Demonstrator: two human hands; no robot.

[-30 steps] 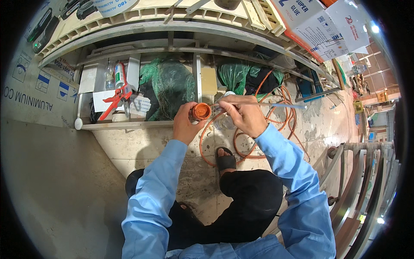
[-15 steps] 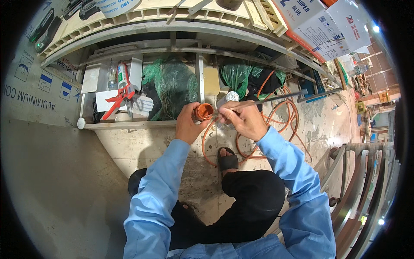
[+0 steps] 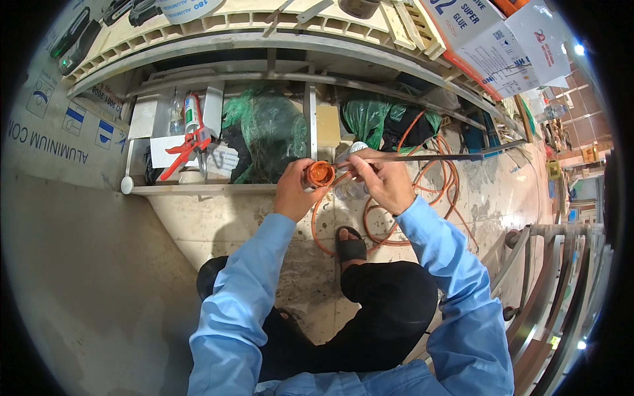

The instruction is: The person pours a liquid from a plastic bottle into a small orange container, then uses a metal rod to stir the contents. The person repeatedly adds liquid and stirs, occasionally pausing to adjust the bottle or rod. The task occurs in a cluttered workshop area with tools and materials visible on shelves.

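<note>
My left hand (image 3: 290,193) is closed round a small open jar (image 3: 321,175), tilted so that its mouth and the orange-brown stuff inside show. Between the fingers of my right hand (image 3: 385,183) is a long thin dark stick (image 3: 439,158). Its near end meets the right side of the jar's rim, and the far end points out to the right. Whether that near end is a brush or a blade I cannot tell. Just beyond my right hand stands a white-capped bottle (image 3: 357,146), partly hidden by the hand.
An open drawer (image 3: 201,190) holds a red caulking gun (image 3: 188,153) and green plastic bags (image 3: 267,129). An orange hose (image 3: 452,191) lies coiled on the floor to the right. Above runs a workbench edge (image 3: 290,41) with a carton (image 3: 485,49). A metal rack (image 3: 555,284) stands at right.
The stick has swung closer to level, its far end lower in the picture. The jar's mouth has turned more into view. Both hands have shifted slightly to the right.
</note>
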